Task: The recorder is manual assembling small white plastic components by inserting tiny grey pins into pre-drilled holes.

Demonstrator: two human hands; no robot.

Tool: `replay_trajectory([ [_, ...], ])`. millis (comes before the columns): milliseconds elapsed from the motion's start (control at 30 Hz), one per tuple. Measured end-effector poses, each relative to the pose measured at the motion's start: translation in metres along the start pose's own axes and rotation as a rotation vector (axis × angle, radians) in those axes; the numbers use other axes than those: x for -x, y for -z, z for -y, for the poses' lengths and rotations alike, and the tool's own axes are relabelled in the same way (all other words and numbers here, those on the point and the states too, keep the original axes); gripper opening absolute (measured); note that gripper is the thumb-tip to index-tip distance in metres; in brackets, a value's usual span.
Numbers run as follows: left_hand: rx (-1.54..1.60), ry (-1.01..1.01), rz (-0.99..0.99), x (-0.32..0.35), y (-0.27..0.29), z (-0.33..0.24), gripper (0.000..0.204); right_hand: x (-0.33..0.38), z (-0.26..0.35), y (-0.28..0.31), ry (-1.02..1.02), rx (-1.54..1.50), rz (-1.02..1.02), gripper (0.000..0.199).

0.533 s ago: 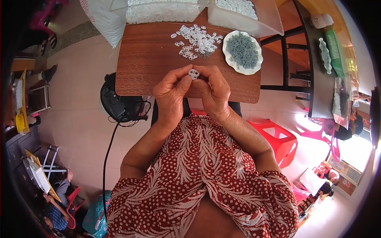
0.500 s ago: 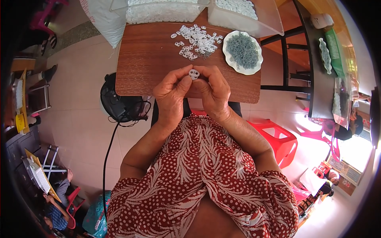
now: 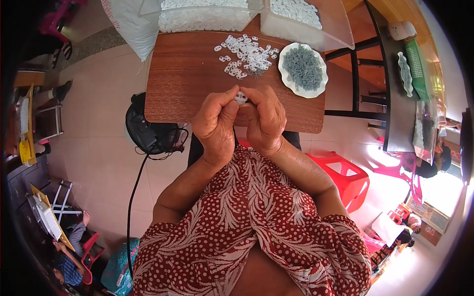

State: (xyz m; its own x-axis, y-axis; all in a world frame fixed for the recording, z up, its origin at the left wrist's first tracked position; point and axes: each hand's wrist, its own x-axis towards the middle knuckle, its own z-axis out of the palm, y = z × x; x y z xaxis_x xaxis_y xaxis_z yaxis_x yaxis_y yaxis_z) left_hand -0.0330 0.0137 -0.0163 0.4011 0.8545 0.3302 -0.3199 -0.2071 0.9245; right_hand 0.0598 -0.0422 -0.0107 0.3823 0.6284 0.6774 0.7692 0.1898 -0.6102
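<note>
Fingers (image 3: 220,101) of the left hand (image 3: 216,129) and of the right hand (image 3: 267,124) meet tip to tip, both pinched narrow on one small white rounded piece with dark holes (image 3: 241,97). It sits right between the two thumbs and forefingers, touching both sides, so neither hand is clearly nearer to it; the fingertips hide much of its outline, and which way its long axis runs I cannot tell for sure. Both hands are raised over the near part of the brown wood-grained worktop (image 3: 180,79), wrists toward the body. Beyond the fingertips, straight ahead and slightly to the right, lies a loose heap of small white oval pieces with holes (image 3: 252,55), with a few thin greyish bits at its near edge. Farther right, on the right hand's side, stands a white scalloped dish (image 3: 323,83) filled with thin grey pieces (image 3: 302,66); the right hand is the nearer one to it, though well apart from the dish.
</note>
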Motion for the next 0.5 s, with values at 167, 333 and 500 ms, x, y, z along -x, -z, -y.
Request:
replay_trajectory([
  [167, -0.066, -0.036, -0.014, 0.000, -0.002, 0.004, 0.015, 0.001, 0.000, -0.002, -0.012, 0.020, -0.017, 0.027],
  [333, -0.111, -0.001, -0.024, -0.001, -0.003, 0.011, 0.012, 0.003, -0.008, -0.007, -0.023, 0.030, -0.027, 0.025],
  [500, -0.162, -0.007, -0.002, -0.005, -0.003, 0.015, 0.012, 0.004, -0.013, -0.009, -0.048, 0.002, -0.021, 0.024],
])
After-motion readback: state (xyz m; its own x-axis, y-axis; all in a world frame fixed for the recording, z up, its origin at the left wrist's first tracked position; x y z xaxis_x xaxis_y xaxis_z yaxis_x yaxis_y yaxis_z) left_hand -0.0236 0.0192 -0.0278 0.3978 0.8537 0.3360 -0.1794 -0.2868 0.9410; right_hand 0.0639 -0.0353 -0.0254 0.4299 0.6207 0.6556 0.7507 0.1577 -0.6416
